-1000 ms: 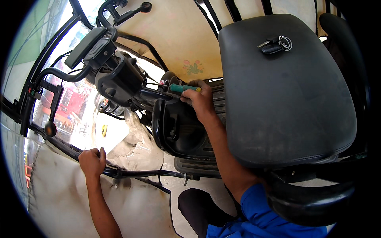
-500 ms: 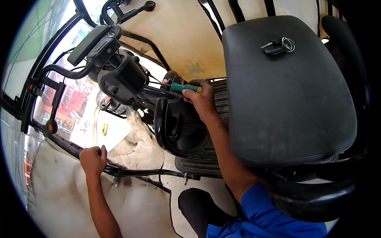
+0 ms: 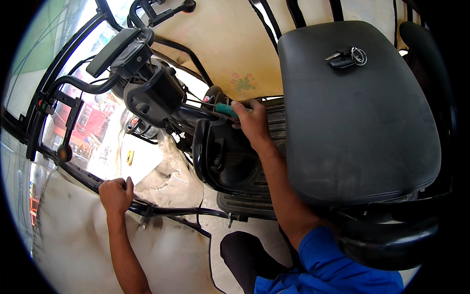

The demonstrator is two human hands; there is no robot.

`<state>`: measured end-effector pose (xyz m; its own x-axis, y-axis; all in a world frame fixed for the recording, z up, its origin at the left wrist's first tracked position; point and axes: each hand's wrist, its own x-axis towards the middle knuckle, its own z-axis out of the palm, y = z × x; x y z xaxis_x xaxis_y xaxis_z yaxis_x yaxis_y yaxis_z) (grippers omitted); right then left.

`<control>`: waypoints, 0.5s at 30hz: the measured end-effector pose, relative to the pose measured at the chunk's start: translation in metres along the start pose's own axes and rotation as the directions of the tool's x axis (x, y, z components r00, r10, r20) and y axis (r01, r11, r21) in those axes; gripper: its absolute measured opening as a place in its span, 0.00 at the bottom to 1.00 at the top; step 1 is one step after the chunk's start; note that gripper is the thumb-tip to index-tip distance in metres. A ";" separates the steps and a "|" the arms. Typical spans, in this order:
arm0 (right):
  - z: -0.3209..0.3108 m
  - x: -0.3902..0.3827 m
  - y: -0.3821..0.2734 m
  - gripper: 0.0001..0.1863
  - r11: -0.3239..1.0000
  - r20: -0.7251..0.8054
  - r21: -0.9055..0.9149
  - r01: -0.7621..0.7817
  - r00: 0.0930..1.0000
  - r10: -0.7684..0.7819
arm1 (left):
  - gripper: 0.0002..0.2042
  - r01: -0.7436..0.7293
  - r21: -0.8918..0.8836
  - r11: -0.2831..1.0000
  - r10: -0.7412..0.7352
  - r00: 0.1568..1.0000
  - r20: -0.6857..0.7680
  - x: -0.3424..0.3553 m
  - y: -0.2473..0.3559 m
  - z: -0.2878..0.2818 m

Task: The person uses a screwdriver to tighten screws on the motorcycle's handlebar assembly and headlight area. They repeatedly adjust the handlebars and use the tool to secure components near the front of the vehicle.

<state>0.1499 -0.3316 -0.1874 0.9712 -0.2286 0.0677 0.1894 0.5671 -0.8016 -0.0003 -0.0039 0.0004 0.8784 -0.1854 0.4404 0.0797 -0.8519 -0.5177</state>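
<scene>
My right hand [image 3: 252,118] is closed round the green handle of a screwdriver [image 3: 226,110]. Its thin shaft points left toward the steering column [image 3: 195,112] of a small vehicle; where the tip ends is too small to make out. My left hand [image 3: 116,195] grips the black frame bar [image 3: 164,211] along the near side of the vehicle, thumb up. Ahead of the right hand stands the black plastic housing [image 3: 155,95] below the handlebar [image 3: 95,89]. Under the right wrist lies a black moulded floor compartment [image 3: 232,159].
A black padded seat [image 3: 360,127] fills the right side, with a bunch of keys [image 3: 347,59] on it. A beige panel with a flower print [image 3: 242,82] closes the far side. Brake levers [image 3: 71,125] stick out from the handlebar. A black armrest [image 3: 391,245] sits at lower right.
My right hand has slid forward along the screwdriver handle, with the thumb now lying over it. The view has shifted slightly. My left hand stays on the bar.
</scene>
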 end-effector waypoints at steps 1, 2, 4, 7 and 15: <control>-0.002 0.000 -0.003 0.22 0.998 0.036 0.031 -0.063 0.997 0.062 | 0.19 0.004 0.004 1.000 -0.004 1.000 0.001 -0.001 -0.001 -0.001; -0.007 -0.001 -0.006 0.22 0.990 0.075 0.060 -0.129 0.989 0.124 | 0.19 -0.001 0.003 1.000 0.001 1.000 -0.002 -0.003 -0.002 -0.001; -0.007 -0.001 -0.008 0.21 0.995 0.059 0.080 -0.065 0.996 0.060 | 0.19 -0.010 0.000 1.000 0.010 1.000 -0.019 -0.002 -0.003 0.002; -0.003 0.001 0.004 0.19 0.968 -0.044 -0.020 0.248 0.968 -0.249 | 0.19 0.002 -0.046 0.999 -0.005 0.999 -0.046 0.001 -0.001 0.004; -0.003 0.001 -0.006 0.17 0.994 0.021 0.083 -0.073 0.997 0.072 | 0.13 0.019 -0.541 0.841 -0.205 0.936 -0.286 0.014 -0.011 -0.014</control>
<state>0.1494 -0.3375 -0.1848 0.9851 -0.1707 0.0226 0.1292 0.6460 -0.7523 0.0050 -0.0042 0.0223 0.6711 -0.1390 0.7282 -0.1709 -0.9848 -0.0305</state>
